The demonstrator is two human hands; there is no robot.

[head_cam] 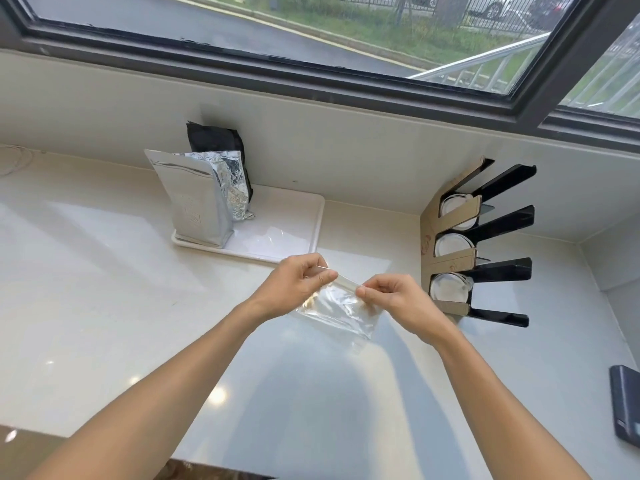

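While the left hand (294, 285) and right hand (394, 299) pinch the clear bag (341, 315), a tray (287, 216) (foil pouches (194, 195) aboard) lies beyond.

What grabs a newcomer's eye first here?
Dead centre, the left hand and right hand pinch the top edge of a clear plastic bag above the pale counter. Behind them, a silver pouch stands on a white tray; a black rack sits in the right corner.

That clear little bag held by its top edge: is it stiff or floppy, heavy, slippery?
Probably floppy: the clear bag sags and wrinkles below where the left hand and right hand pinch its top edge. Likely light, since fingertip pinches carry it. Its glossy film may slip.
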